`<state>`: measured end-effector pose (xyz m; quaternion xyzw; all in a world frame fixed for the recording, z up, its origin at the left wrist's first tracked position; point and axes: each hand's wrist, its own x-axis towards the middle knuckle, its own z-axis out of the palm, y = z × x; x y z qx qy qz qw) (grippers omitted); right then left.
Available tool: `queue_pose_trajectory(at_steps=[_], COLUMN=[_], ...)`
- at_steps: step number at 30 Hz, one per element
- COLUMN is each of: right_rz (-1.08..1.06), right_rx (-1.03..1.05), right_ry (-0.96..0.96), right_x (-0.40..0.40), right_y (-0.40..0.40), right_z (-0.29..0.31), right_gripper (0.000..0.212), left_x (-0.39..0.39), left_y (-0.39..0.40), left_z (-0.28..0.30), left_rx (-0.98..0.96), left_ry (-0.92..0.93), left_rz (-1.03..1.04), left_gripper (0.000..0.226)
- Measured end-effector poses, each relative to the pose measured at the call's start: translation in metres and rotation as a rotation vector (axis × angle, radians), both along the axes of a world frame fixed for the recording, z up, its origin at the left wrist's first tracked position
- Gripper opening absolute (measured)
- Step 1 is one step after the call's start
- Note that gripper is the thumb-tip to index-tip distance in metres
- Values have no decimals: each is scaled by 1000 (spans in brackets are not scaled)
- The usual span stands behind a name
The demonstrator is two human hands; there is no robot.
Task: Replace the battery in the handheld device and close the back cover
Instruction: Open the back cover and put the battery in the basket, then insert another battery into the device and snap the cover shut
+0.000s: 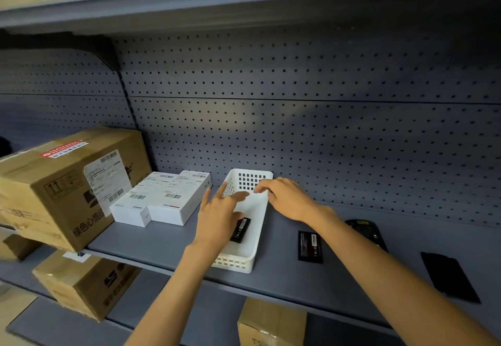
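Grey shelf, white basket on it. My left hand is spread open and empty over the battery in the basket; my right hand, fingers loose, touches the far rim. Battery looks light, rigid, slick; pinch the long edges.

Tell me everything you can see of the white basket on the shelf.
The white basket is a long, narrow open-topped tray of what looks like plastic, with square holes in its walls. It stands upright on the grey shelf, beside white cartons. One black battery lies inside. The left hand reaches in near that battery; the right hand is over its far right rim, contact unclear.
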<state>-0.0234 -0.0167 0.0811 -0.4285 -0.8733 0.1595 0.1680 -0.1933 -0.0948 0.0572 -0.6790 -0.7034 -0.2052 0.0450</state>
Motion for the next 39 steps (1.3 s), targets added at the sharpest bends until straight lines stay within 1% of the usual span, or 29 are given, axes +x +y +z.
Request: queue_pose_trajectory(at_steps=[5,9,13,19,24,28,31,39], right_rz=[-25,-45,-74,-78,-77,-96,-69,-31], right_rx=[-42,-56,-92,-161,-221,-265,-254,-219], right_ry=[23,-3,-37,-74,-129,-177,-229,-264], right_x=[33,63,91,116,126,130,129,121], right_y=[-9,-18,-27,-43,-54,-60,-63,-61], right_z=[4,4,0,-12,-30,-41,-44,-52], right_gripper=[49,47,49,54,59,66,71,80], left_x=[29,58,91,120,124,122,119,110], left_y=[-6,-8,-13,-25,-25,-24,-22,-9], left_z=[17,22,22,6,-18,-35,-45,-58], left_rx=[4,38,-1,-94,-225,-323,-363,-453], left_ry=[-89,-144,-152,-120,-129,-133,-150,-236], left_rz=[-24,-90,-136,-177,-222,-261,-272,-342], left_gripper=[47,41,47,56,63,74,78,84])
